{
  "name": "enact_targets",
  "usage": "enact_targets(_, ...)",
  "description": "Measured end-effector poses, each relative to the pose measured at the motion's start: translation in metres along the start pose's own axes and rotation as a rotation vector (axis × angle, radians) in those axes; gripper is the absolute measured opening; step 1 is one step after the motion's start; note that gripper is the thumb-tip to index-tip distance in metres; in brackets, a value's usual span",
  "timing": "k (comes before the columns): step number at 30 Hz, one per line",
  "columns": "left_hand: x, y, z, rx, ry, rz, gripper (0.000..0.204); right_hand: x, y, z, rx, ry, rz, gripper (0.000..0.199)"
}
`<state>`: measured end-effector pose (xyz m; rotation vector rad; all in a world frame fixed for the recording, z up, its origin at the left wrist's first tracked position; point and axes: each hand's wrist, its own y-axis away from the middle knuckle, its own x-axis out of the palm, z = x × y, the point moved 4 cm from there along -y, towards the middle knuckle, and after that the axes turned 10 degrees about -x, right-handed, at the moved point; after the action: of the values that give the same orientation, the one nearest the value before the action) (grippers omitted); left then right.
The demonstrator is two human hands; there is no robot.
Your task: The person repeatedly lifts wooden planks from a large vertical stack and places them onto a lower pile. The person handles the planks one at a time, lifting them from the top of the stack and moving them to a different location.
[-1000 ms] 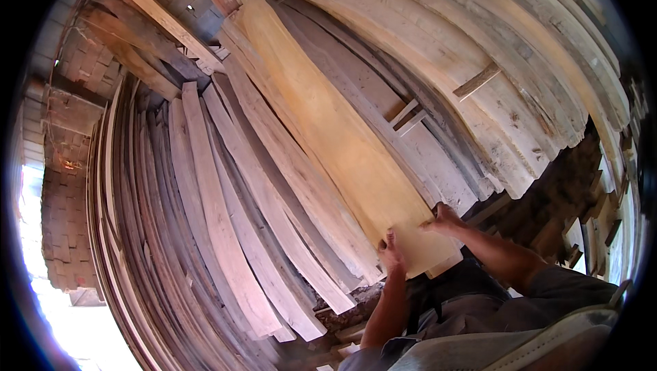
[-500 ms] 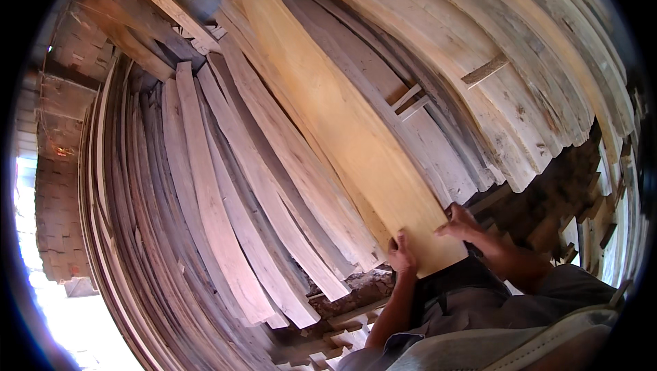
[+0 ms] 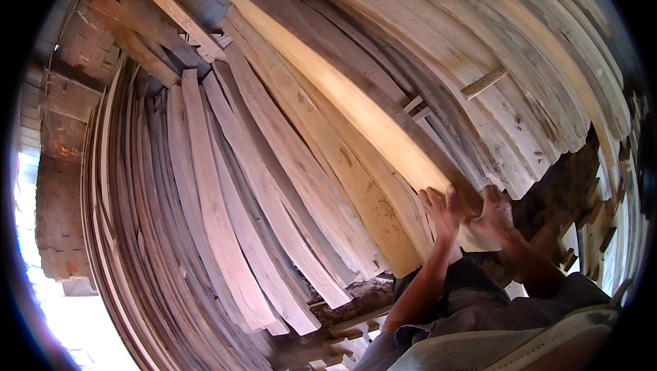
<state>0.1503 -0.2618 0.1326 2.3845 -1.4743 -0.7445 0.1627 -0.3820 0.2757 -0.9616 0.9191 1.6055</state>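
A long yellowish plank point(image 3: 356, 112) is tilted up on its edge, its narrow bright side showing. Its near end is between my two hands. My left hand point(image 3: 443, 213) is closed over the left side of that end, fingers bent across the edge. On the right side my right hand point(image 3: 494, 218) grips the same end, somewhat smeared by motion, its fingertips partly hidden. Just left of the tilted plank, another yellowish board point(image 3: 387, 227) lies flat, its near end by my left forearm.
Greyish boards point(image 3: 233, 234) lie side by side to the left. More rough boards point(image 3: 506, 124) are stacked to the right, with a small wooden strip point(image 3: 484, 83) across them. A brick wall point(image 3: 65, 220) stands at far left, and wooden beams point(image 3: 137, 22) cross at the back.
The plank that lay face up has been tipped onto its edge and shifted right, uncovering the yellowish board below. Both hands have moved up and to the right with it.
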Motion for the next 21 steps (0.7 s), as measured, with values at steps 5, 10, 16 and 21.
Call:
enact_targets(5, -0.034, -0.002, -0.05, -0.104, 0.052, -0.11, 0.084, 0.059, 0.033, 0.012, -0.154, -0.094, -0.012, 0.056)
enact_targets(10, -0.056, -0.006, -0.04, -0.141, 0.085, -0.122, 0.058, 0.104, 0.029, -0.046, -0.131, -0.88, 0.118, 0.035)
enact_targets(16, -0.044, -0.017, -0.018, -0.211, 0.234, -0.014, 0.033, 0.186, 0.027, -0.136, -0.101, -0.406, 0.14, 0.043)
enact_targets(21, -0.033, -0.02, -0.005, -0.38, 0.451, -0.061, 0.03, 0.139, 0.006, -0.129, 0.32, -0.382, 0.266, 0.047)
